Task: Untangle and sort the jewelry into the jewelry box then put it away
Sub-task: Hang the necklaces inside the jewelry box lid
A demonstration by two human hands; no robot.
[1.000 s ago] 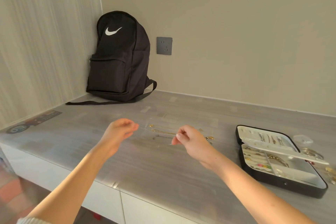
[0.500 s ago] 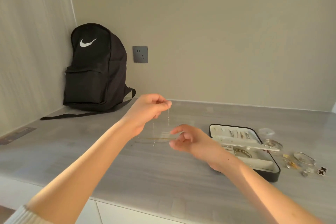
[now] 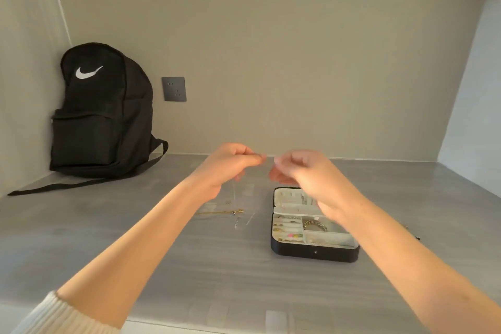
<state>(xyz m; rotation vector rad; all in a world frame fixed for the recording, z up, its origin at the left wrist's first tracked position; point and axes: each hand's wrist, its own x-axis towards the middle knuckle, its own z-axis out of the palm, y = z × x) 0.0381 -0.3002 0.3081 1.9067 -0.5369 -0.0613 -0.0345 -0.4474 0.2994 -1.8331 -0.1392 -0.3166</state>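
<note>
Pinching a thin chain (image 3: 233, 192), left hand (image 3: 230, 164) raised. Beside it, above the jewelry box (image 3: 314, 252), right hand (image 3: 306, 171) blurred; grip cannot be told.

Jewelry box (image 3: 314, 251): blk case, open, white lining w/ divided compts; on counter, R of ctr.
Gold bracelet (image 3: 315, 225): in box, near half.
Gold chain (image 3: 220, 212): flat on counter, just L of box.
Thin chain (image 3: 233, 192): hangs from left hand (image 3: 233, 164) pinch.
</note>
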